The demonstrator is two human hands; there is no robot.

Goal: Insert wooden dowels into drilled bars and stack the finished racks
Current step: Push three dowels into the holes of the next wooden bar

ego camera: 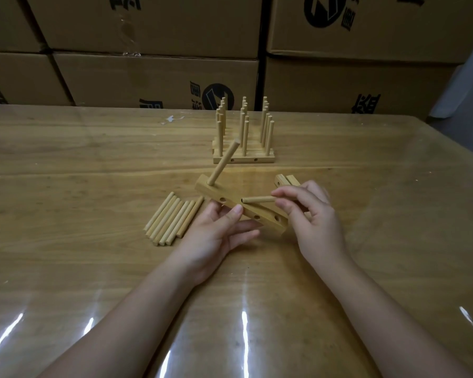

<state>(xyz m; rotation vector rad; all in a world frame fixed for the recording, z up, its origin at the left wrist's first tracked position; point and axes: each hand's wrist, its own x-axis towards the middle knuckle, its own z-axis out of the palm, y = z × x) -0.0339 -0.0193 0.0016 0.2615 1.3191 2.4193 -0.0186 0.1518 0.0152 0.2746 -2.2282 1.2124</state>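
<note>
My left hand [219,233] grips a drilled wooden bar [260,214] lifted off the table and slanting from upper left to lower right. One dowel [223,162] stands in the bar's far-left hole. My right hand [309,211] pinches a second dowel [258,199], whose tip points at a hole near the bar's middle. Several loose dowels [172,219] lie side by side left of my left hand. Finished racks [243,143] with upright dowels stand stacked farther back on the table.
Two more bars [286,181] lie just behind my right hand. The wooden table [93,186] has a glossy plastic cover. Stacked cardboard boxes [148,77] form a wall along its far edge. A scrap of tape [171,119] lies at the back left.
</note>
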